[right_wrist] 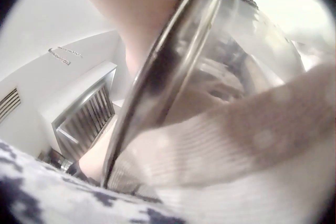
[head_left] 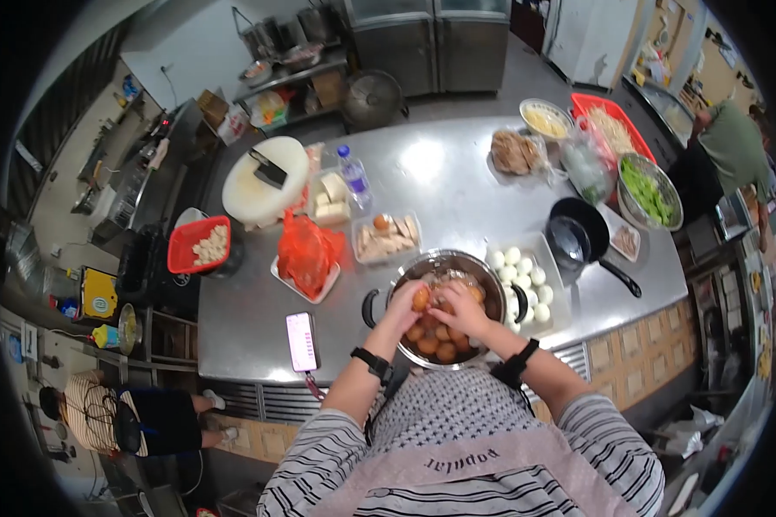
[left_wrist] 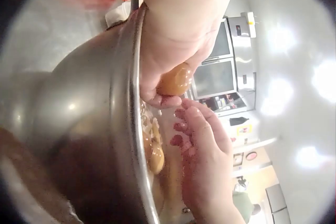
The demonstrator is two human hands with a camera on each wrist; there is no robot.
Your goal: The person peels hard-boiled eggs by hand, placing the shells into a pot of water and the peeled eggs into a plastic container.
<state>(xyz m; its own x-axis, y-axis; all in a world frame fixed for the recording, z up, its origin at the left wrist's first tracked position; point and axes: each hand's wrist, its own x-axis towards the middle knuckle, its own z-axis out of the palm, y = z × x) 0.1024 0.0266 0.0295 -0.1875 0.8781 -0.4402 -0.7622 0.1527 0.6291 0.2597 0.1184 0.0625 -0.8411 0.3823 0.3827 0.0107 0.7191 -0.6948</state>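
Observation:
Over the steel pot (head_left: 447,253), my left hand (head_left: 404,304) holds a brown egg (left_wrist: 177,80), with fingers and thumb around it. My right hand (head_left: 462,308) is beside it above the water, its wet fingers loosely bent near the egg. In the left wrist view, the right hand (left_wrist: 207,161) shows nothing gripped. Several brown eggs (head_left: 446,351) lie in the pot's water, with bits of shell among them. The pot's wall and rim fill much of the right wrist view, where the right hand's fingers are hidden.
Right of the pot stands a tray of peeled white eggs (head_left: 524,277), then a black saucepan (head_left: 578,231). On the left are a phone (head_left: 301,341), a red bag (head_left: 306,258) and a tub of pale pieces (head_left: 386,241). A cleaver (head_left: 269,170) lies on a round board.

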